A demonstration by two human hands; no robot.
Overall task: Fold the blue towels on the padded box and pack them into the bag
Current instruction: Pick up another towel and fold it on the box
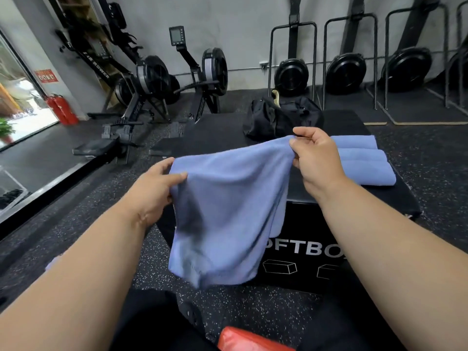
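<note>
Left hand (157,188) pinching top-left corner of towel (228,214), thumb over, fingers curled behind; right hand (314,158) pinching top-right corner, held higher and further out. Towel hanging free in the air, front of box (298,252), lower edge bunched and blurred, well below box top, off the floor (253,307) as far as visible

Risks, judged:
- uneven grip height -> top edge slanted, fold likely skewed
- thin pinch on soft cloth -> corner slipping out, towel dropping to floor, picking up grit
- bottom edge doubled over on right side -> crease trapped inside fold unless shaken flat
- laying down blind -> overlapping folded stack (359,160) at right of box top, knocking it out of square
- limited bare pad between stack, bag (278,120) and near edge -> overhang, sliding off front

Three folded towels in that stack, touching one another, far right of box top. Bag black, at far edge of box, top seemingly open, something pale poking out; contents otherwise not visible

Surface: black padded box, matte, printed lettering on front face partly hidden by towel and arm. Floor black speckled rubber

Room: gym, grey wall, rowers (157,79) left and centre, more machines racked upright along wall at right, red extinguishers (63,110) by glass front at left. Red object (248,340) at bottom edge, identity unclear
</note>
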